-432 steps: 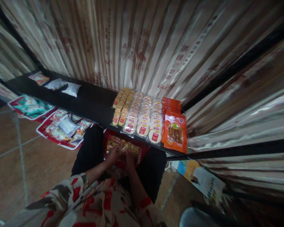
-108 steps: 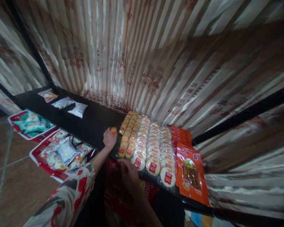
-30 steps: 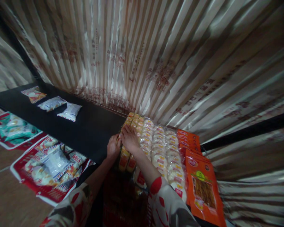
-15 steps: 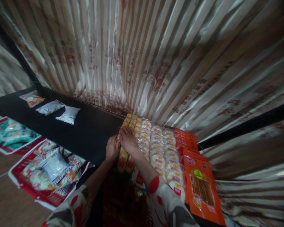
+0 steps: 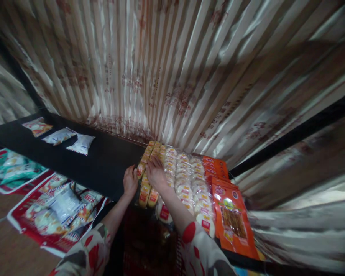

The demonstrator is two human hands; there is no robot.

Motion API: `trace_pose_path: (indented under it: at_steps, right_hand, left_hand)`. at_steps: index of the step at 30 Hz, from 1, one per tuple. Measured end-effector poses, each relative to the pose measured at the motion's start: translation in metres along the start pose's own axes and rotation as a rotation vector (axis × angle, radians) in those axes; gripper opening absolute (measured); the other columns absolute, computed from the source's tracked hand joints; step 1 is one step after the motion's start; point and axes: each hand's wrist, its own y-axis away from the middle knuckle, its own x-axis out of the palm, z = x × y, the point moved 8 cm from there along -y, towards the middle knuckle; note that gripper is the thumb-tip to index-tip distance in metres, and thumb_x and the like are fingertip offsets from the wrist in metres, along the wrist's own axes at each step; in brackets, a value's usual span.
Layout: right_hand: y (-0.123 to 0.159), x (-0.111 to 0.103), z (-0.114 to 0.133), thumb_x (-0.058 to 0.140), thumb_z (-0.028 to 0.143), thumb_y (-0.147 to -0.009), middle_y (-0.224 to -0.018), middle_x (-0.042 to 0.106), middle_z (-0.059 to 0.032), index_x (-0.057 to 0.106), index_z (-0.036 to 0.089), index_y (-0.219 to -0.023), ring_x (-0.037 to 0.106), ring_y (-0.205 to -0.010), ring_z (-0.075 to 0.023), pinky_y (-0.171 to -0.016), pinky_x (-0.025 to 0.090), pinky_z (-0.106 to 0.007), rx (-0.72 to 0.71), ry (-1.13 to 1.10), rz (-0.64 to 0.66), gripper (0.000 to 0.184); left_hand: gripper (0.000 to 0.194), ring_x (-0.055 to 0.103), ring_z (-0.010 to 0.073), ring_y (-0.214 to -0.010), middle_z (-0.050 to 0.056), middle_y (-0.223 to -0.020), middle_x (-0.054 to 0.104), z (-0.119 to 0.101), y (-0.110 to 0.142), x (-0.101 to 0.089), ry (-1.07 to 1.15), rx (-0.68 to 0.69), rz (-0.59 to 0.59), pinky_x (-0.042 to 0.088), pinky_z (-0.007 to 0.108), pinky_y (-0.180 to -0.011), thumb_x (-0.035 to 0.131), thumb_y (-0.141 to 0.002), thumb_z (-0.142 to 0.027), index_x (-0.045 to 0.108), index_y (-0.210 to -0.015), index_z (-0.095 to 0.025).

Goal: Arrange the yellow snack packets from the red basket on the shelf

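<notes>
My left hand is at the left edge of the yellow rows, its fingers closed on the end of a small yellow wrapped snack. My right hand lies just right of it, fingers apart over the tops of the yellow packs. Two columns of yellow wrapped snacks run front to back beneath the hands. Beside them stand several columns of white round snacks in clear wrap. What lies under my right palm is hidden.
Orange flat packets overlap at the right end of the black shelf. Several white and patterned packets lie farther left on it. Below are red-and-white bags holding more packets. A striped curtain hangs behind; a dark bar slants at right.
My hands have drawn slightly apart, exposing the yellow snack between them. My right hand's fingers have spread over the packs. The view has shifted a little to the right.
</notes>
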Motion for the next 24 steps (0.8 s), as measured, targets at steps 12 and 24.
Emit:
trace_pose_path:
  at_steps: [12, 24]
  right_hand:
    - [0.062, 0.001, 0.029, 0.038, 0.019, -0.09, -0.128, 0.053, -0.0192, 0.061, 0.008, -0.111, 0.038, -0.129, -0.0278, -0.103, 0.035, -0.048, -0.039, -0.109, -0.119, 0.034]
    - [0.154, 0.01, 0.066, 0.039, 0.02, -0.088, -0.123, 0.058, -0.0144, 0.065, 0.015, -0.107, 0.048, -0.121, -0.025, -0.099, 0.043, -0.046, -0.013, -0.291, -0.182, 0.032]
  left_hand:
    - [0.034, 0.057, 0.0207, -0.106, 0.012, -0.109, 0.062, 0.002, 0.059, -0.029, 0.057, 0.033, -0.061, 0.045, 0.04, -0.096, 0.033, -0.087, -0.024, 0.059, -0.106, -0.014]
    - [0.034, 0.054, 0.0209, -0.11, 0.012, -0.115, 0.058, 0.021, 0.15, -0.032, 0.095, 0.003, 0.018, 0.043, 0.04, -0.1, 0.038, -0.082, -0.024, 0.058, -0.108, -0.016]
